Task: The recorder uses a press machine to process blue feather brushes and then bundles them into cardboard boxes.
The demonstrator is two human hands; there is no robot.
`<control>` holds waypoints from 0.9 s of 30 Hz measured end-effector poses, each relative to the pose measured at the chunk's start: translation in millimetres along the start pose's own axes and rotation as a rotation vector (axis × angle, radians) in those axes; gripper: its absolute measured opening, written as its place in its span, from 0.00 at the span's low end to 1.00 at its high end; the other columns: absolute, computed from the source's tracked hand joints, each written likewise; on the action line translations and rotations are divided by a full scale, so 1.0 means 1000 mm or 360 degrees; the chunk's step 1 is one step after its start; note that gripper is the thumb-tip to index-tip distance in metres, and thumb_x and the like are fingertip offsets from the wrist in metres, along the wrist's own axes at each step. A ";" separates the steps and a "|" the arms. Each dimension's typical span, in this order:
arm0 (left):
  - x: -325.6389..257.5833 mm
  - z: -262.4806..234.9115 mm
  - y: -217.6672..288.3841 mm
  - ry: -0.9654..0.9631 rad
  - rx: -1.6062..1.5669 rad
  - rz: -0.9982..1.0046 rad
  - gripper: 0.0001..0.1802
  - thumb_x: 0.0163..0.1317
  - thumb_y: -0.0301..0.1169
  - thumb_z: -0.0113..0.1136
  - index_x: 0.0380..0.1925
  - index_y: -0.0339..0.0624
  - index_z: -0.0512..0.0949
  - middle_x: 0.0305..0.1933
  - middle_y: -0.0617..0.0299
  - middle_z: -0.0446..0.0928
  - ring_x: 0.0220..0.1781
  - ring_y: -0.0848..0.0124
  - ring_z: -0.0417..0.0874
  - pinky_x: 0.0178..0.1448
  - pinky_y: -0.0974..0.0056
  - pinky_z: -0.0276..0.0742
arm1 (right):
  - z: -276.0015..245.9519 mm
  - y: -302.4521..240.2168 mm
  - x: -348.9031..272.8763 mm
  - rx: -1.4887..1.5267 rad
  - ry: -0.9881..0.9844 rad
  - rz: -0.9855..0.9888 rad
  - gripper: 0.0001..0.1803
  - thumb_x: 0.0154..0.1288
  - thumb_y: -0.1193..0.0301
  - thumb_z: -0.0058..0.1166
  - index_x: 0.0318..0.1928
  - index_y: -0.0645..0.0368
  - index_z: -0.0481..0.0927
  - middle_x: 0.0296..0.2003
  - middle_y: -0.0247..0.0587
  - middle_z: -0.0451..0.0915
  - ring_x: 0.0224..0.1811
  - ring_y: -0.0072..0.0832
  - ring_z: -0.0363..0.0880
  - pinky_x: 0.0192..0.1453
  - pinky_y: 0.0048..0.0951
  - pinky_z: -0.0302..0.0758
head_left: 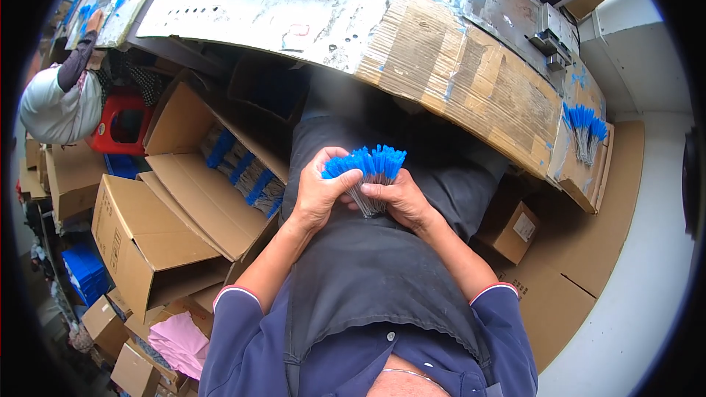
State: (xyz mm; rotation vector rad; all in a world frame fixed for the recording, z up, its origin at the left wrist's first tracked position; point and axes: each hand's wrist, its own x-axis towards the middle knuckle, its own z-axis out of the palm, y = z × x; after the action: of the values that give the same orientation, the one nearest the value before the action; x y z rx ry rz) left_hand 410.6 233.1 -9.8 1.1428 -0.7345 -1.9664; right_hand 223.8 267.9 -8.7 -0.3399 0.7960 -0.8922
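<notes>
Over the lap, the left hand (318,192) and right hand (401,198) both gripped one bundle of blue-capped pens (368,170), caps fanned upward, pale barrels pinched between the fingers. Left, an open cardboard box (220,148) held more capped bundles; farther, a small bundle (586,131) stood at the cardboard-covered table (471,73) edge on the right.

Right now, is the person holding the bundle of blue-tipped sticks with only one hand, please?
No, both the left hand and the right hand grip the bundle of blue-tipped sticks over the lap.

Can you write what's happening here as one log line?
left hand: holds bundle of blue-tipped sticks | right hand: holds it too | place: over lap
</notes>
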 end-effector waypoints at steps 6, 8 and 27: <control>0.000 0.012 0.010 -0.0081 0.0072 0.0083 0.30 0.60 0.25 0.74 0.62 0.37 0.74 0.48 0.60 0.82 0.46 0.74 0.83 0.52 0.68 0.82 | -0.005 0.002 -0.001 -0.0203 -0.0077 0.0121 0.25 0.67 0.70 0.67 0.61 0.64 0.76 0.49 0.48 0.85 0.47 0.40 0.89 0.52 0.40 0.88; -0.001 0.011 0.011 -0.0092 0.0138 -0.0036 0.26 0.60 0.25 0.73 0.60 0.38 0.78 0.49 0.60 0.82 0.48 0.74 0.82 0.55 0.67 0.81 | -0.006 0.003 -0.001 -0.0207 -0.0128 0.0147 0.22 0.68 0.71 0.65 0.60 0.65 0.78 0.48 0.47 0.86 0.47 0.39 0.89 0.53 0.38 0.87; 0.016 0.021 0.032 -0.0620 0.0764 0.0311 0.32 0.58 0.30 0.69 0.66 0.41 0.75 0.59 0.54 0.82 0.61 0.66 0.82 0.67 0.61 0.76 | -0.002 -0.001 0.011 -0.0478 -0.0137 0.0177 0.19 0.56 0.72 0.68 0.46 0.56 0.75 0.28 0.31 0.76 0.23 0.23 0.77 0.26 0.26 0.74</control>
State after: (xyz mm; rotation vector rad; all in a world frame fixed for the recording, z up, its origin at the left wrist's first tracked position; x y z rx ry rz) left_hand 396.3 204.5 16.4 0.9045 -1.5275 -1.9163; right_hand 226.3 258.8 -14.4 -0.5880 0.8619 -0.6494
